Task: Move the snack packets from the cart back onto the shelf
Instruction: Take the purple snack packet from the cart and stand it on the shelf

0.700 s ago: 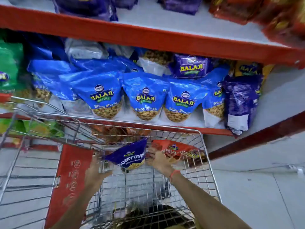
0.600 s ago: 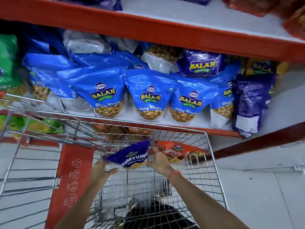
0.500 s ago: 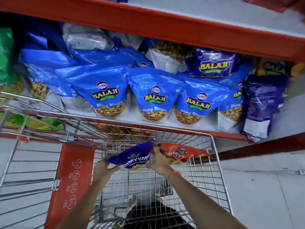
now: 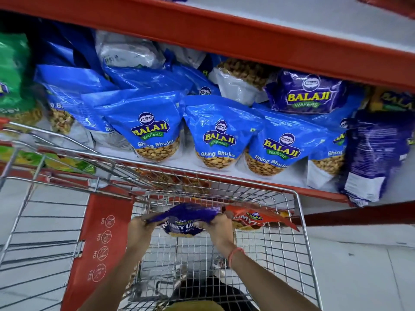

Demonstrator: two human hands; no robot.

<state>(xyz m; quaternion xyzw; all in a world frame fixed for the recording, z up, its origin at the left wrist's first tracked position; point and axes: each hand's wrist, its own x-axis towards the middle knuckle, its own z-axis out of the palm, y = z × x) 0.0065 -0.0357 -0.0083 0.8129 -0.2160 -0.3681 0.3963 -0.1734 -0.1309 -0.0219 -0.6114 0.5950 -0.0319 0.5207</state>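
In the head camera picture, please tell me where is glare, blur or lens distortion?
Head view: glare streaks on the glossy blue Shing Bhujia packets; the shelf's red edge bows from wide-angle distortion; both hands, left and right, and the purple packet they hold look softly blurred; corners are smeared.

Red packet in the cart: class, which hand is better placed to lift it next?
Probably the right hand: it lies right beside the red packet, while the left hand is across the purple packet both hold.

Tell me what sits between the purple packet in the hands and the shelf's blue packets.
In the head view, only the cart's wire front rim crosses between the purple packet and the blue packets.
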